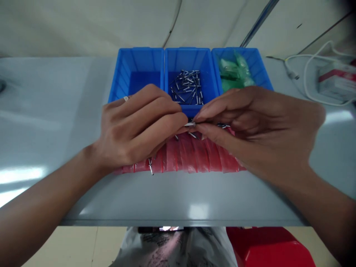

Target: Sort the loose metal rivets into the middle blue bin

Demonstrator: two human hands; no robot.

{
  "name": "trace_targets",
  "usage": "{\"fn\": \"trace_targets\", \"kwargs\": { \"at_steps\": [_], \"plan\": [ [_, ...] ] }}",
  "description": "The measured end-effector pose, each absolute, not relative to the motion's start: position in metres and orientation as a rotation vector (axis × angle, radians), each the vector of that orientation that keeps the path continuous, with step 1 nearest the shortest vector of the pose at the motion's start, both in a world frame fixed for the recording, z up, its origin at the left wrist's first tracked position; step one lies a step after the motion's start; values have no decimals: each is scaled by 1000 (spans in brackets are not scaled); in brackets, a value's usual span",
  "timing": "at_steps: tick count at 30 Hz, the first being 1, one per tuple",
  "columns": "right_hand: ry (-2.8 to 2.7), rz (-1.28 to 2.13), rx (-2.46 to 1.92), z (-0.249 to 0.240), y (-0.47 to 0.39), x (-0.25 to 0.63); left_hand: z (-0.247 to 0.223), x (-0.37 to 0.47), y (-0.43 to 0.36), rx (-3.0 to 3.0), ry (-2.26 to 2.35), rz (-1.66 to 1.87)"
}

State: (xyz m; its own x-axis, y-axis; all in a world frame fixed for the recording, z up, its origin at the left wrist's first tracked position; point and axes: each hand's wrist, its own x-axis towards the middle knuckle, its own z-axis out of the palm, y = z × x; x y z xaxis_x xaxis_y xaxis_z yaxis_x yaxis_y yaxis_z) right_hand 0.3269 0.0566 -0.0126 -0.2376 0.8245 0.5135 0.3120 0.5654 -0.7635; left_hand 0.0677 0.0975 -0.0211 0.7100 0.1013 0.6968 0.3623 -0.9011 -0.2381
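Between my two hands is a small silver blind rivet (190,124), held level just in front of the middle blue bin (191,111). My left hand (141,129), with a ring on one finger, is closed with its fingertips on the rivet's left end. My right hand (250,126) pinches the other end between thumb and forefinger. Below them lies a row of overlapping red plastic bags (187,155), partly hidden by my hands. A loose rivet (150,166) lies across the bags' front edge, and a few more show beneath my fingers.
Several rivets (186,87) lie in the middle bin. The left blue bin (139,61) shows a bare floor; the right blue bin (256,55) holds green plastic bags (235,70). A white cable (306,79) and a red-and-white box (338,79) are at right on the grey table (178,196).
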Motion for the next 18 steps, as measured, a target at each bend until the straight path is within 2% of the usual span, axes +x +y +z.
{"fn": "trace_targets", "kwargs": {
  "at_steps": [6,13,18],
  "plan": [
    [-1680,913,-869,-9,57,323,-22,66,97,-2459,-475,-1049],
    [-1517,954,-923,-6,56,323,-24,63,95,-2493,-507,-1095],
    [-1489,1111,-882,-7,57,322,-25,61,96,-2484,-418,-1047]
  ]
}}
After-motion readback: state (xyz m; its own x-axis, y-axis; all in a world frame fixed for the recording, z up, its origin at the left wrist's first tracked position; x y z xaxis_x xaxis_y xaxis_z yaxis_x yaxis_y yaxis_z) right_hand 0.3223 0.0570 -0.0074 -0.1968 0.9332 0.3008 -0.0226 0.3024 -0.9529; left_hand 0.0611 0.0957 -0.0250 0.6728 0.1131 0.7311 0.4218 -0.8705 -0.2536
